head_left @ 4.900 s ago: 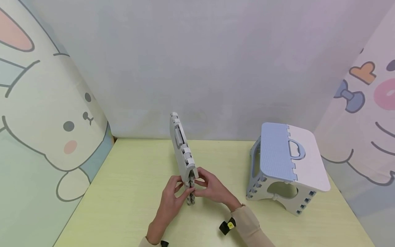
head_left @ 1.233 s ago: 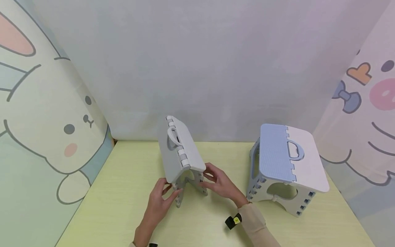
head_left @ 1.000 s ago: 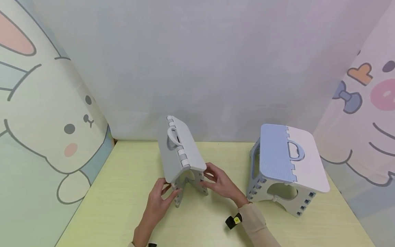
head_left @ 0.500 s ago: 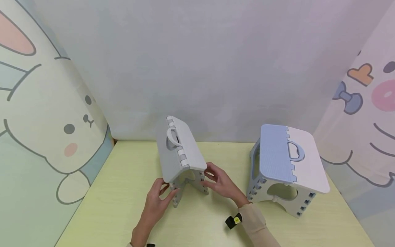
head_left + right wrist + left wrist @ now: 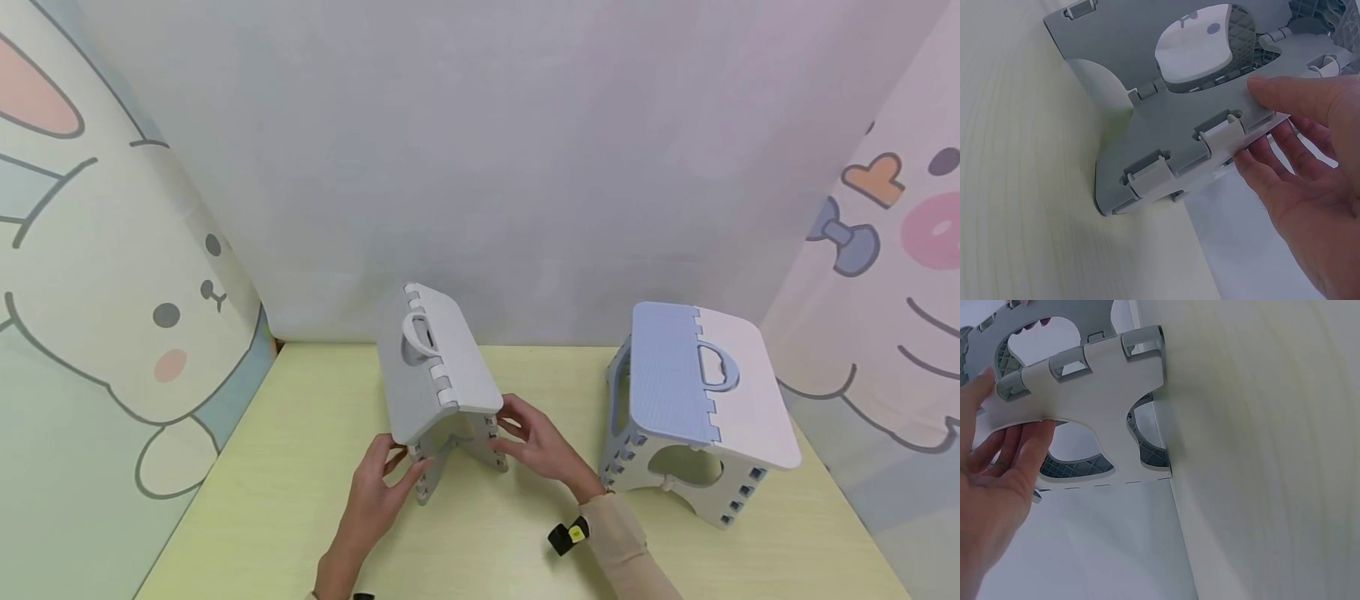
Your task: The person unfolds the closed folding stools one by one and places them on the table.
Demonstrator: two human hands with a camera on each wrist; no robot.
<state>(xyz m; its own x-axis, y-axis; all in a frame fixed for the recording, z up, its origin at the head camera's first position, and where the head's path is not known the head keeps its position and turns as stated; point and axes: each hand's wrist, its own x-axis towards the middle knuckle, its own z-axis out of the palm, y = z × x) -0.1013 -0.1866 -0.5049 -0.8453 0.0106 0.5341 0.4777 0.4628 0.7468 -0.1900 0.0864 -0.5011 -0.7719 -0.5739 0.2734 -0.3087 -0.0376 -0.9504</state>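
Observation:
A grey and white folding step stool (image 5: 467, 350) stands half unfolded on the table, its two top panels sloping like a roof from the middle hinge, where a loop handle (image 5: 417, 336) sticks up. My left hand (image 5: 375, 492) grips the near left leg edge, thumb in front and fingers behind. On the other side my right hand (image 5: 534, 442) pinches the near right leg edge. The left wrist view shows fingers curled through the cut-out of the white side panel (image 5: 1110, 400). In the right wrist view, thumb and fingers hold the hinged edge of the grey leg panel (image 5: 1172, 134).
A second folding stool (image 5: 675, 367), blue and white, stands fully unfolded at the right of the pale yellow table (image 5: 262, 517). A plain pale backdrop (image 5: 525, 167) rises behind, with cartoon-printed panels on both sides. Black wrist cameras (image 5: 567, 536) sit at the sleeves.
The stool was folded flat and upright; its legs and top panels have spread apart. My hands have moved away from each other, the left one still drifting slightly left lately.

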